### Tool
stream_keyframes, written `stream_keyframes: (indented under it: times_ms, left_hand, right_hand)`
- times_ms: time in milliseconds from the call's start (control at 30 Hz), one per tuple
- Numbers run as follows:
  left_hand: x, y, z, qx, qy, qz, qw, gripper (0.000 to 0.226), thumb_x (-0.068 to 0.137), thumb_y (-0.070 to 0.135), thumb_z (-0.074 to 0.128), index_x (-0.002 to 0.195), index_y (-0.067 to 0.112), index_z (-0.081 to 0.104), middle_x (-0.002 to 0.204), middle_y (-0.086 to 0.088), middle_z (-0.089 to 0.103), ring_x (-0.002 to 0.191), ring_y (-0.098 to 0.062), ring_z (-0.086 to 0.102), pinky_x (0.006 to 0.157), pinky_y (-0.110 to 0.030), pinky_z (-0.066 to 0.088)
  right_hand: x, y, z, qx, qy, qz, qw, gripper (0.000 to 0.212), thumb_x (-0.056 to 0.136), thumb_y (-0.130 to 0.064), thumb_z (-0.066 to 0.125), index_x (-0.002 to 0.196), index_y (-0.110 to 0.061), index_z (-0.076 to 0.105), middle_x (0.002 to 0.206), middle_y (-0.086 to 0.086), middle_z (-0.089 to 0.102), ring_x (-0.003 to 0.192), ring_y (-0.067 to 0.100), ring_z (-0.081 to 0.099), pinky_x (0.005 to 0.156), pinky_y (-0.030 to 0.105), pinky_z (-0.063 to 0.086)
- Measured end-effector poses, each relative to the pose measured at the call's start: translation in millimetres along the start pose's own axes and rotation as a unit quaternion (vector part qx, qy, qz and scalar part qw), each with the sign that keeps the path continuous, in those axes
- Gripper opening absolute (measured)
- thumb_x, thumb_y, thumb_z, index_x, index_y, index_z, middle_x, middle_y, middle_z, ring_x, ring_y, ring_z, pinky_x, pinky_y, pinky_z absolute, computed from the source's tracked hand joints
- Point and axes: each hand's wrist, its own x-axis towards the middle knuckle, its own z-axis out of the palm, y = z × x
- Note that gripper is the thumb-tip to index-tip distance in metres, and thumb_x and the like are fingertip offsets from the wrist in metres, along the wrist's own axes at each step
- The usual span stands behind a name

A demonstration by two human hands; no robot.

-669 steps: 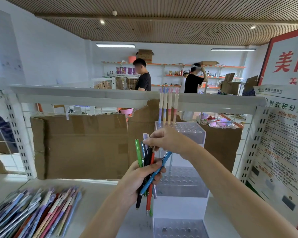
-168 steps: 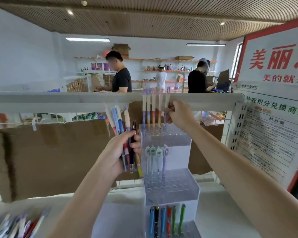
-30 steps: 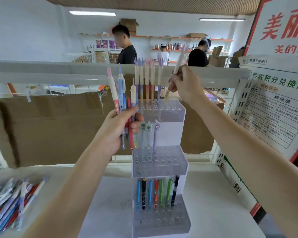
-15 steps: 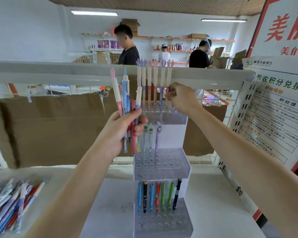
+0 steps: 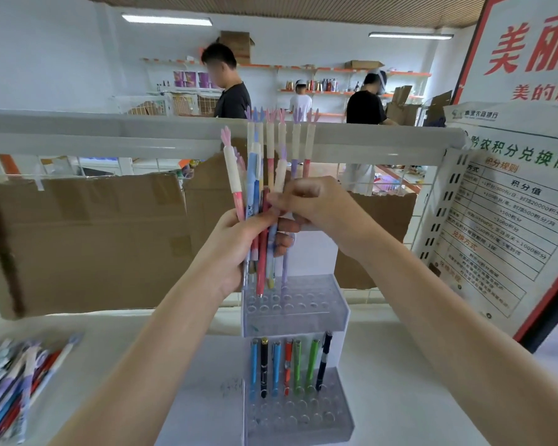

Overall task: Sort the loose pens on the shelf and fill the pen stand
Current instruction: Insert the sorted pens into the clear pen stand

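Left hand (image 5: 239, 249) grip wraps a pen bundle (image 5: 258, 220) just above the tiered acrylic pen stand (image 5: 335, 313) on the shelf (image 5: 400, 397); right hand (image 5: 316, 204) grip pinches one bundle pen. Right poster (image 5: 509, 220): "积分规则", "积分值".

The room is brightly and evenly lit from overhead: two long fluorescent tubes glow on the ceiling, one at the left (image 5: 167, 19) and one at the right (image 5: 411, 35), both blown out to plain white. The white walls and the white shelf (image 5: 384, 365) bounce the light back, so shadows are soft and faint; only a pale shade lies under the forearms. The right hand (image 5: 316, 204) is smeared by motion blur at the fingertips. The loose pens (image 5: 16, 381) at the lower left edge are soft and stretched. Wide-angle distortion bows the upper shelf rail (image 5: 110, 133) and leans the poster (image 5: 509, 214) at the right edge. The people far back are hazy.
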Motion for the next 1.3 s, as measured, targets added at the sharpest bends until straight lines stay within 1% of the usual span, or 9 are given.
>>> stream_keyframes:
  times_ms: [133,267,367,467,567,733,867,967,1300]
  left_hand:
    - [-1.6,-1.2,-0.8,-0.023,0.005,-0.003,1.0,0.017,0.094,0.004,0.048,0.101,-0.007,0.059,0.078,-0.018,0.071,0.067,-0.028,0.071,0.068,-0.039,0.06]
    - [-2.9,2.3,-7.7,0.002,0.03,-0.03,0.999,0.02,0.095,0.016,0.051,0.097,-0.001,0.062,0.074,-0.013,0.072,0.057,-0.021,0.067,0.055,-0.031,0.058]
    - [-1.4,3.1,-10.1,0.023,0.047,-0.028,0.998,0.021,0.093,0.026,0.054,0.093,0.008,0.063,0.053,-0.002,0.055,0.038,-0.009,0.042,0.039,-0.02,0.039]
    - [0.2,4.5,-9.2,-0.004,0.034,-0.03,0.999,0.018,0.093,0.026,0.053,0.089,0.009,0.056,0.05,0.001,0.042,0.037,-0.006,0.03,0.036,-0.017,0.028]
    - [-0.7,5.4,-9.1,-0.016,0.026,-0.042,0.999,0.021,0.094,0.021,0.052,0.075,0.014,0.046,0.052,0.002,0.042,0.037,-0.005,0.029,0.036,-0.015,0.027]
    - [-3.3,4.3,-12.1,-0.026,0.021,-0.057,0.998,0.018,0.095,0.008,0.047,0.077,0.01,0.044,0.058,-0.004,0.048,0.038,-0.006,0.033,0.037,-0.016,0.03]
    - [-5.2,3.1,-13.2,-0.04,0.001,-0.053,0.998,0.015,0.094,0.006,0.049,0.079,0.008,0.049,0.065,-0.009,0.053,0.041,-0.007,0.035,0.04,-0.016,0.032]
    - [-5.6,2.3,-12.5,-0.03,-0.01,-0.042,0.999,0.016,0.093,0.006,0.049,0.077,0.006,0.051,0.067,-0.009,0.054,0.043,-0.007,0.036,0.042,-0.016,0.032]
    - [-3.8,1.2,-10.3,-0.038,-0.026,-0.026,0.999,0.01,0.087,0.009,0.053,0.079,0.005,0.05,0.067,-0.006,0.053,0.044,-0.006,0.039,0.041,-0.016,0.035]
  right_hand:
    - [7.7,-9.8,-24.4,0.081,0.113,-0.051,0.989,0.016,0.095,-0.022,0.052,0.081,-0.015,0.051,0.064,0.001,0.06,0.043,0.007,0.051,0.041,0.017,0.038]
    - [25.9,-11.8,-54.8,-0.012,0.188,-0.095,0.978,0.01,0.1,-0.022,0.044,0.091,-0.019,0.039,0.076,0.011,0.065,0.049,0.018,0.063,0.044,0.022,0.047]
    - [38.0,-0.7,-57.1,-0.098,0.177,-0.075,0.976,0.012,0.098,-0.011,0.046,0.091,-0.016,0.038,0.08,0.01,0.063,0.051,0.011,0.062,0.048,0.018,0.049]
    - [47.3,9.8,-53.1,-0.118,0.165,-0.05,0.978,0.012,0.098,-0.008,0.045,0.09,-0.014,0.038,0.085,0.014,0.062,0.054,0.01,0.063,0.047,0.015,0.048]
    - [53.2,13.1,-49.2,-0.113,0.155,-0.035,0.981,0.008,0.098,-0.006,0.045,0.092,-0.01,0.04,0.087,0.016,0.058,0.053,0.01,0.06,0.047,0.014,0.049]
    - [59.4,21.9,-43.9,-0.168,0.13,-0.017,0.977,0.012,0.095,-0.005,0.05,0.086,-0.01,0.044,0.088,0.017,0.059,0.048,0.005,0.055,0.041,0.006,0.037]
    - [65.2,33.4,-40.9,-0.237,0.11,0.005,0.965,0.007,0.094,-0.012,0.054,0.093,-0.009,0.048,0.097,0.019,0.065,0.071,0.023,0.058,0.056,0.019,0.045]
    - [65.5,36.1,-40.1,-0.274,0.114,0.006,0.955,0.011,0.093,-0.015,0.056,0.098,-0.005,0.053,0.097,0.014,0.064,0.08,0.023,0.054,0.066,0.024,0.037]
    - [51.2,32.7,-43.5,-0.268,0.147,0.018,0.952,0.024,0.092,-0.018,0.057,0.111,-0.004,0.057,0.103,0.01,0.066,0.095,0.024,0.059,0.067,0.023,0.039]
